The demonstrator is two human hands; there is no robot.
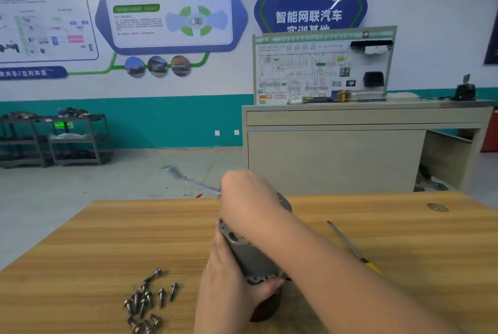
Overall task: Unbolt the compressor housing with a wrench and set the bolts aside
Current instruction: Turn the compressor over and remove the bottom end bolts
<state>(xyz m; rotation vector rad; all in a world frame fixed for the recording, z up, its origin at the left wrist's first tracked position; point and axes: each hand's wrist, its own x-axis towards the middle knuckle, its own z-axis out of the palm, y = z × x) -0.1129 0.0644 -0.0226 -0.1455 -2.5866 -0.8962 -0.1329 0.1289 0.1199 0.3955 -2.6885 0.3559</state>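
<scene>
A wooden table (107, 239), wide and tan, filling the lower half of the view. Beyond it, a grey cabinet bench (336, 150) against a white and teal wall, bearing an upright training board (320, 66) printed with wiring diagrams. Far left, dark shelving carts (54, 139) by the wall.

Near the middle of the table, a grey metal compressor housing (242, 250), lying lengthwise away from the viewer, its flanged near end raised toward the camera, its far end mostly hidden behind the right forearm.

Left hand (229, 277) wrapped round the near end of the housing from the left side, thumb curled under the flange, holding it steady. Right hand (245, 193) reaching across over the far end of the housing, fingers closed round the handle of a wrench (188, 180); the wrench blurred, a thin silvery bar running up and to the left from the fist, past the far table edge. Where the wrench meets the housing: hidden by the hand, impossible to tell.

To the right of the housing, well apart from it, a screwdriver (350, 247) flat on the table, thin shaft pointing away, yellow handle nearest.

To the left of the left wrist, a loose pile of bolts (147, 298) on the tabletop, dark-headed, with washers, some touching, some just beside one another.
</scene>
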